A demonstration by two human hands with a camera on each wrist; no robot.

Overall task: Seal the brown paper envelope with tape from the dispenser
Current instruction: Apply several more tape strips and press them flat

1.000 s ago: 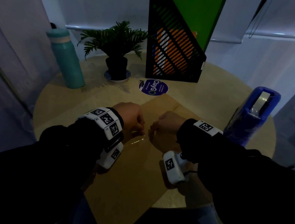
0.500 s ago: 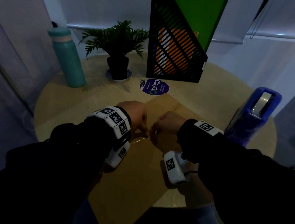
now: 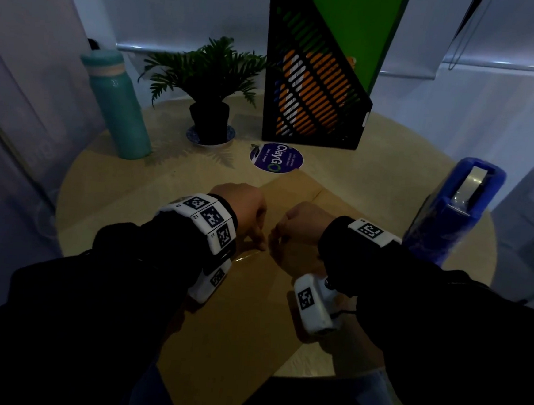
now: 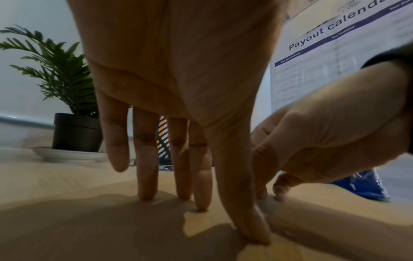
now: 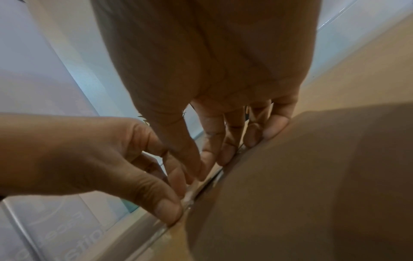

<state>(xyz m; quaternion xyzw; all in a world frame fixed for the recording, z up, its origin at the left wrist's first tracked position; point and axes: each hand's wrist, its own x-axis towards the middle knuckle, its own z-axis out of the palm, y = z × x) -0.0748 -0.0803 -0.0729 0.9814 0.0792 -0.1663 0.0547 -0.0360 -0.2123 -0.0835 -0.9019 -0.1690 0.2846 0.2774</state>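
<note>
While two hands point(image 3: 246, 210) point(image 3: 302, 224) press one envelope point(image 3: 234, 321), one dispenser point(image 3: 453, 210)

A round, pale wooden table point(image 3: 389, 180) stands in dim bluish light before pale walls point(image 3: 179, 3), with a lowered window blind point(image 3: 512, 30) behind its far edge.

One envelope point(image 3: 243, 322) (brown), one dispenser point(image 3: 447, 213).

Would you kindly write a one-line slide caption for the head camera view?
Both hands, left hand and right hand, press clear tape onto the brown envelope, blue dispenser alongside.
</note>
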